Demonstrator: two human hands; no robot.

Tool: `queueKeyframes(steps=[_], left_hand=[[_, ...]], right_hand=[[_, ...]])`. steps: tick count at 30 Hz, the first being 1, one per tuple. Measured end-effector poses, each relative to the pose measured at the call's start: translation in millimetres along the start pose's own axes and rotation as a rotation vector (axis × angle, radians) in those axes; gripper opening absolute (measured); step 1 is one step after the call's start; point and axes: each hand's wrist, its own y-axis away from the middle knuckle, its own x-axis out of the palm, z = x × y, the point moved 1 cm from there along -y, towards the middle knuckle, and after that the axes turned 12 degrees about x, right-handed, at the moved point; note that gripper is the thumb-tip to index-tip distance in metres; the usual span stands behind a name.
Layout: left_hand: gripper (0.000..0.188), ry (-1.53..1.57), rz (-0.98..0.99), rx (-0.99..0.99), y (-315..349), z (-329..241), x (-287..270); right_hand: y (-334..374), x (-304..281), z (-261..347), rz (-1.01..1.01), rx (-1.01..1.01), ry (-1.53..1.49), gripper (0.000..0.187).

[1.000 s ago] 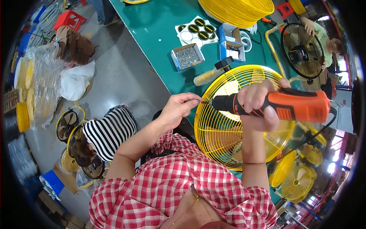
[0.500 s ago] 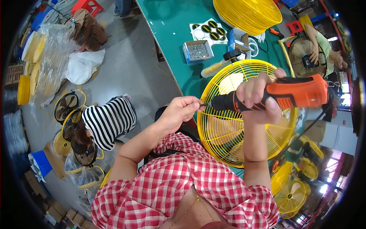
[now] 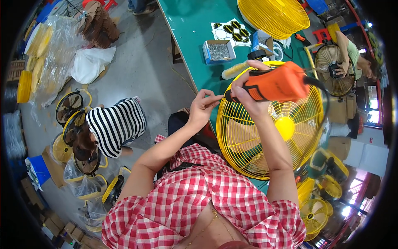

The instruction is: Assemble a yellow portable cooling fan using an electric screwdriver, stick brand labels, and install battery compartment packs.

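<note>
A yellow wire-cage fan (image 3: pixel 285 128) with a yellow centre disc stands in front of me at the green table's edge. My right hand (image 3: pixel 251 99) is wrapped round an orange and black electric screwdriver (image 3: pixel 282 83); its narrow end points left at the fan's rim and a black cord leaves its back end. Close to that tip, my left hand (image 3: pixel 202 110) pinches with thumb and forefinger at the cage's left edge. Whatever small thing lies between those fingertips is too small to make out.
On the green table (image 3: pixel 186 33) are a box of small metal screws (image 3: pixel 219 52), a sticker sheet (image 3: pixel 232 31) and stacked yellow fan grilles (image 3: pixel 275 16). A person in stripes (image 3: pixel 118 126) bends over fans at left; another person (image 3: pixel 352 54) handles a fan at right.
The screwdriver has swung its back end toward me and moved left, its tip now up against the fan's rim. My left hand has risen slightly, staying by the tip.
</note>
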Motion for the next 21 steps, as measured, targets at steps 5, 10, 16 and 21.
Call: queueKeyframes(steps=[5, 10, 16, 21], left_hand=[[0.027, -0.191, 0.054, -0.065, 9, 9, -1], [0.025, -0.229, 0.075, -0.039, 15, 15, -1], [0.040, -0.315, 0.181, -0.351, 44, 28, 7], [0.039, -0.182, 0.222, -0.329, 46, 60, -4]], right_hand=[[5, -5, -19, 0.080, 0.099, 0.227, 0.056], [6, 2, -16, 0.139, 0.159, 0.192, 0.052], [8, 8, -30, 0.218, -0.071, 0.444, 0.047], [4, 19, -28, 0.436, -0.016, 0.380, 0.047]])
